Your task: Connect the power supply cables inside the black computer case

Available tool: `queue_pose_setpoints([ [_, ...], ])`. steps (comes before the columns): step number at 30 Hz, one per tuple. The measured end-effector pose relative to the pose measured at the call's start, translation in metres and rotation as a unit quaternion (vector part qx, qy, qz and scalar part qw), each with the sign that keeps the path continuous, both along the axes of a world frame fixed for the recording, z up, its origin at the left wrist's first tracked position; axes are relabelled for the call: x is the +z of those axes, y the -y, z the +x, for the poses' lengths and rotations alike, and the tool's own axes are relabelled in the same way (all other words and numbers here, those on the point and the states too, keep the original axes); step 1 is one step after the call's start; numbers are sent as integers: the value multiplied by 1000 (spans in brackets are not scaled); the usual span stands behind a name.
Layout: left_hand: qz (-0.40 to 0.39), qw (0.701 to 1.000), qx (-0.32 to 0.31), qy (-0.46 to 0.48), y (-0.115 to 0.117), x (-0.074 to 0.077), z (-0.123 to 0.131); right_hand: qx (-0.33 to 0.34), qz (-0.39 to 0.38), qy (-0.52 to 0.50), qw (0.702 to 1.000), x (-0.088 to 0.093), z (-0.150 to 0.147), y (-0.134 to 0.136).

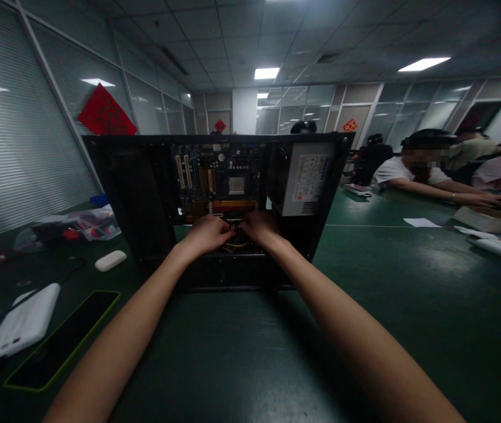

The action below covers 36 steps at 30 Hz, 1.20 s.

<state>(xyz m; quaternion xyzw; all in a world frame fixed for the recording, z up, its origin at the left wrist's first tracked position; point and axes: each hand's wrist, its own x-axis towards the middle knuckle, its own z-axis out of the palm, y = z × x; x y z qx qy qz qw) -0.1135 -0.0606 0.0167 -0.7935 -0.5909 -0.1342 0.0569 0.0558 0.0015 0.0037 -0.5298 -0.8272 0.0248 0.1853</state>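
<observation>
A black computer case [129, 194] stands on the green table with its side open toward me. Inside it are a motherboard [236, 185] and, at the upper right, a grey power supply [306, 179] with a label. My left hand [209, 233] and my right hand [260, 228] reach into the lower part of the case, just below the orange memory slots [233, 205]. Fingers of both hands are pinched close together near some thin cables [235, 244]. Whatever sits between the fingertips is too small and dark to name.
On the green table [387, 282], left of the case, lie a phone [63, 341], a white power bank [23, 323], a small white case [110, 260] and plastic bags [74, 226]. At the right, a co-worker [427, 170] sits near an open box [488, 218] and papers.
</observation>
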Motion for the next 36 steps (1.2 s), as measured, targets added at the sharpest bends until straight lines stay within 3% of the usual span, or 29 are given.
queue_pose_setpoints([
  [6,-25,1000,8,-2,-1,1,1,-2,2,25,1000,-5,-1,-5],
  [15,39,999,24,-16,2,4,2,-5,14,-14,1000,-6,-2,-6],
  [21,28,999,1,-21,4,6,4,-3,29,-45,999,-7,-1,-5],
  [36,113,987,-52,-100,5,3,3,3,25,-82,996,-6,4,-4],
])
